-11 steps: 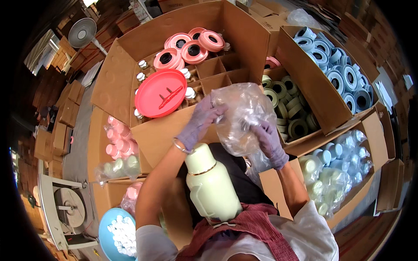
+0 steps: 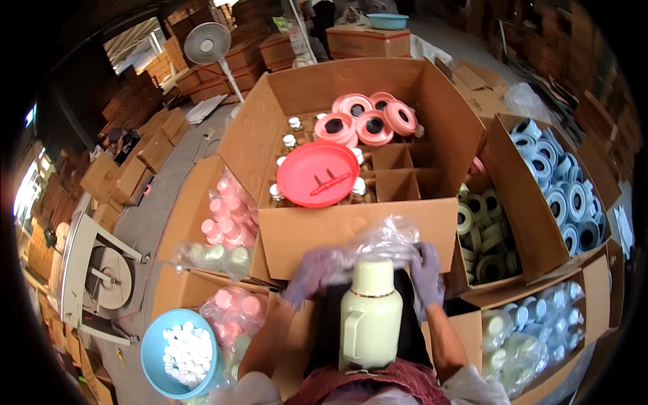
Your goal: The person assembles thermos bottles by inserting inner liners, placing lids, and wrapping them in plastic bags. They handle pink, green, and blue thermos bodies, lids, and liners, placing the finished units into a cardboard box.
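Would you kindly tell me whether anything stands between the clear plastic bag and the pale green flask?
Nothing visible does: the clear plastic bag, held between the left hand and right hand, shows just past the top of the pale green flask.

Grey floor (image 2: 160, 226), brown cartons (image 2: 156, 135), pedestal fan (image 2: 208, 43), bright opening (image 2: 133, 47) beyond.
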Tool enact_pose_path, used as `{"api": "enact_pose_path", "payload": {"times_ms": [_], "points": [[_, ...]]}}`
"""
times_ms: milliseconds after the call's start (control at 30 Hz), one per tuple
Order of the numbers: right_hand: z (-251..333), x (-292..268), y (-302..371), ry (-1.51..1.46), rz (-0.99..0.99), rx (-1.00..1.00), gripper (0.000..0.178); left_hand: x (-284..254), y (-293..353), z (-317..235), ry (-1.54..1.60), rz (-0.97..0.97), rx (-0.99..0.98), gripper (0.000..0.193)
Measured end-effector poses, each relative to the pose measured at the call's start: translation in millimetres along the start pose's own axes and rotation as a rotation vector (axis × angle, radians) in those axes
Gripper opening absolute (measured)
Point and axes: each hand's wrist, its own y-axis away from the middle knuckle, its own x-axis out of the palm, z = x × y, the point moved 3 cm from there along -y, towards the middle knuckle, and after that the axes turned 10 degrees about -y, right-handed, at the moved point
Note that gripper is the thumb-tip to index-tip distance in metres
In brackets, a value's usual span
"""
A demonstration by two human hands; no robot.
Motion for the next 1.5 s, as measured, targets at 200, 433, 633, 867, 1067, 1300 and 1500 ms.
{"api": "enact_pose_path", "payload": {"times_ms": [200, 433, 633, 867, 1067, 1300, 1500], "points": [[7, -14, 97, 0.188, 0.121, -0.068, 0.027, 34, 102, -3, -0.311, 0.731, 0.324, 0.024], [10, -57, 214, 0.196, 0.653, -0.512, 0.027, 33, 195, 91, -0.225, 1.045, -0.134, 0.038], [-10, -97, 233, 0.155, 0.881, -0.421, 0.025, 55, 113, -41, -1.033, -0.064, -0.027, 0.047], [-59, -65, 230, -0.557, 0.908, 0.459, 0.019, -54, 189, 83, -0.773, 0.095, 0.245, 0.034], [123, 49, 100, -0.907, 0.706, 0.311, 0.018, -21, 274, 101, 0.098, -0.384, -0.134, 0.027], [171, 213, 27, -0.218, 0.858, -0.515, 0.033, -108, 252, 103, 0.631, -0.705, 0.211, 0.025], [81, 238, 73, 0.167, 1.041, -0.643, 0.040, -260, 163, 119, 0.124, -1.160, 0.197, 0.030]]}}
